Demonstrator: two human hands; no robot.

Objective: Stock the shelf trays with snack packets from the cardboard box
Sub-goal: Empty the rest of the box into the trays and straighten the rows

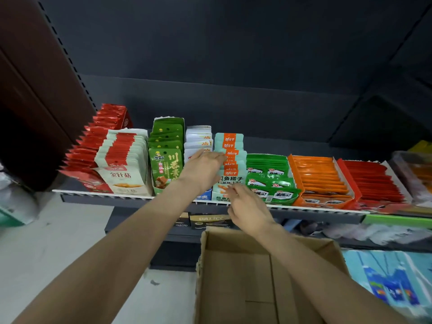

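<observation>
the left hand (205, 163) lies flat with straight fingers on the row of mint-and-orange packets (230, 160) in their shelf tray, while the right hand (247, 206), loosely spread and holding nothing, hovers at the row's front. pressing too hard could tip the upright packets forward off the shelf (93, 198). about eight trays show; one cardboard box (233, 277) sits below, apparently empty.

Two bare forearms come up from the bottom edge, with no sleeve on either as far as they show. The left hand (205, 168) and the right hand (249, 208) are bare too: no glove, ring, watch or band at either wrist. The fingertips are blurred, so the nails cannot be made out.
</observation>
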